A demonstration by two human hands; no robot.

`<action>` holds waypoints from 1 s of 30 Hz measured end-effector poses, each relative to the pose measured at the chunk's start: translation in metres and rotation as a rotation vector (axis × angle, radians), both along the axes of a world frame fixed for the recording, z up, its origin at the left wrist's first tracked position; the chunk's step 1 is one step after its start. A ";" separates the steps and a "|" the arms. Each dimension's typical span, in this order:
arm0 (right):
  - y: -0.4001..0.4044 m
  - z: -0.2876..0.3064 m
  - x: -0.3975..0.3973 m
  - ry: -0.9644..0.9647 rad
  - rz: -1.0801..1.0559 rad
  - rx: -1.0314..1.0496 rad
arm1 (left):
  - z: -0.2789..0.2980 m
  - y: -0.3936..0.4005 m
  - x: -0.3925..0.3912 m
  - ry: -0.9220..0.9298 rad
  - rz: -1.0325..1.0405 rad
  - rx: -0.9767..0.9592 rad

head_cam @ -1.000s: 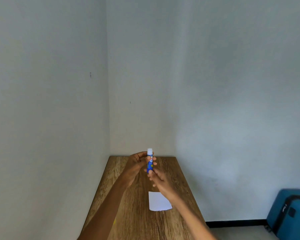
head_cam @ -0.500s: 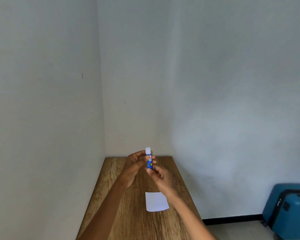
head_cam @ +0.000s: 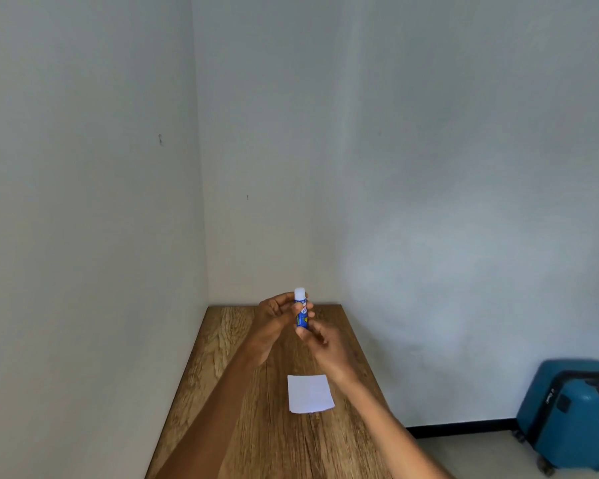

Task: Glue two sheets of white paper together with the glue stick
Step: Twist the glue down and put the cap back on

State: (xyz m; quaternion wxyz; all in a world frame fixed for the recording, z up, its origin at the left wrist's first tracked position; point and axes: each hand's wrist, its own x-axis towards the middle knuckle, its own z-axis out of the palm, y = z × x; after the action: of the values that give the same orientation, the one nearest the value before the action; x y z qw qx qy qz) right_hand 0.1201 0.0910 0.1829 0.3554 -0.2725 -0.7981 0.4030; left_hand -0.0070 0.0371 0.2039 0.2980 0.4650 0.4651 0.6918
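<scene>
Upright, the glue stick sits pinched by left hand above, right hand below.

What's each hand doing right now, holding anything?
Left hand: closed around the upper part of the glue stick, held upright above the table.
Right hand: fingertips pinch the glue stick's bottom end.
</scene>
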 end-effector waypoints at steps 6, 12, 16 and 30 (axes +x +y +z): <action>-0.004 -0.019 -0.013 0.174 -0.231 -0.020 | -0.004 0.002 0.006 -0.012 -0.042 -0.036; 0.006 -0.006 0.003 -0.010 0.264 -0.090 | -0.002 -0.005 -0.006 0.018 -0.093 -0.034; -0.001 -0.016 -0.007 0.163 -0.122 -0.038 | -0.001 0.002 0.001 -0.020 -0.052 0.006; 0.012 -0.007 0.004 0.019 -0.002 0.070 | -0.005 0.002 0.008 -0.032 -0.041 0.004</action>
State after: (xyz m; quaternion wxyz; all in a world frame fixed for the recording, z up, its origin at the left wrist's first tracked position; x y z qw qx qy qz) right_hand 0.1240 0.1028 0.1758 0.3726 -0.2569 -0.8081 0.3770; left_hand 0.0014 0.0386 0.1989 0.3185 0.4639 0.4493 0.6939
